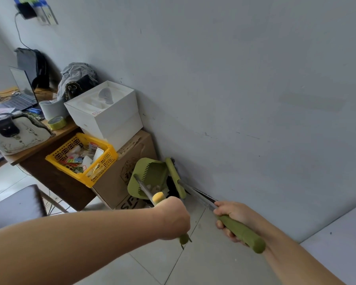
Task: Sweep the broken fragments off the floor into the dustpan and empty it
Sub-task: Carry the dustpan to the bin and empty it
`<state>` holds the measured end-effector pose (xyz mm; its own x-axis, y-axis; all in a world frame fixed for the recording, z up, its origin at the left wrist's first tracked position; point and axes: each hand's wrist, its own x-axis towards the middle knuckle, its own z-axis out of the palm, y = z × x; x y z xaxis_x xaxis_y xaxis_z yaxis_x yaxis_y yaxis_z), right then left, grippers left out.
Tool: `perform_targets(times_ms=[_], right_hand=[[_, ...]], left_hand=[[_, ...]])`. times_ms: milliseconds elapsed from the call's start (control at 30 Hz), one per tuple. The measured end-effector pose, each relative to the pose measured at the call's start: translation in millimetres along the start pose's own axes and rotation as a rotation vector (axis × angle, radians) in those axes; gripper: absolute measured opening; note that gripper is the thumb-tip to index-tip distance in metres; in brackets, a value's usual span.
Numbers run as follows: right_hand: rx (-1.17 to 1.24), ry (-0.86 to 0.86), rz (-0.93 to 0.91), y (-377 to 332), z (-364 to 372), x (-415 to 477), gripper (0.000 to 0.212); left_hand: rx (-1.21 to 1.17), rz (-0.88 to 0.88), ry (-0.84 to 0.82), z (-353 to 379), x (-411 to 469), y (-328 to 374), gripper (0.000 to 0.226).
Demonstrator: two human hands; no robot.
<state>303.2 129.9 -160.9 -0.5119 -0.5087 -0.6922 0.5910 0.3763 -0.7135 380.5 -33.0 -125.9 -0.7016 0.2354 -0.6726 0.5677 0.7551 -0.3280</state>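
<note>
Several pale broken fragments (155, 188) lay in the olive-green plastic dustpan (150, 177), which hung tilted near the foot of the grey wall (245, 79), just beside the brown cardboard box (119, 173) and above something dark that I could not make out. From the pan its thin metal shaft ran back and down toward the camera to the left hand (174, 220); that grip was wrapped fully closed around the shaft below a yellow collar, knuckles up, forearm stretched straight across from the left. Just right of the pan, close against the wall, stood the olive-green broom head (176, 177). Its long axis ran parallel, down to the thick green handle, which the right hand (233, 218) held in a closed fist, thumb side up, wrist bent slightly in toward the wall. Both tools lay ahead of and beyond the hands, the left hand nearer the pan. Judging by the loaded pan, sweeping seemed done and emptying remained; tipping it would turn on the left wrist. Farther left a yellow lattice plastic basket (81, 159) sat on the box, beside the wooden worktop (35, 145).
</note>
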Motion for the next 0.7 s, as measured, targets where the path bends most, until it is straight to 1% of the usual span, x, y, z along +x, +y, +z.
perform_targets(times_ms=[67, 133, 167, 267, 300, 500, 567, 700], right_hand=[[-0.005, 0.007, -0.001, -1.0, -2.1, -0.6, 0.044], [-0.018, 0.008, -0.003, 0.7, -5.5, -1.2, 0.047], [-0.023, 0.004, -0.003, 0.7, -6.5, -2.0, 0.046], [-0.018, 0.009, 0.005, 0.0, -9.3, -1.0, 0.042], [-0.017, 0.009, 0.007, -0.3, -9.6, -0.8, 0.041], [-0.037, 0.003, 0.007, 0.7, -13.3, 3.3, 0.046], [-0.044, -0.005, 0.01, 0.4, -13.7, 4.3, 0.043], [-0.023, -0.012, 0.023, 0.0, -16.0, 5.6, 0.038]], left_hand=[[0.009, 0.003, 0.004, -1.2, -0.8, -2.9, 0.038], [-0.011, -0.022, 0.006, -0.9, -1.0, -6.8, 0.038], [-0.015, -0.028, 0.008, -2.1, -1.3, -9.3, 0.035], [-0.026, -0.04, 0.007, -7.0, -0.5, -13.0, 0.016], [-0.031, -0.034, 0.004, -9.1, 0.1, -13.8, 0.014], [-0.073, -0.038, -0.035, -15.3, -1.5, -23.1, 0.016], [-0.061, -0.041, -0.023, -16.9, -0.9, -25.4, 0.015], [-0.043, -0.046, -0.008, -15.1, -0.4, -27.2, 0.025]])
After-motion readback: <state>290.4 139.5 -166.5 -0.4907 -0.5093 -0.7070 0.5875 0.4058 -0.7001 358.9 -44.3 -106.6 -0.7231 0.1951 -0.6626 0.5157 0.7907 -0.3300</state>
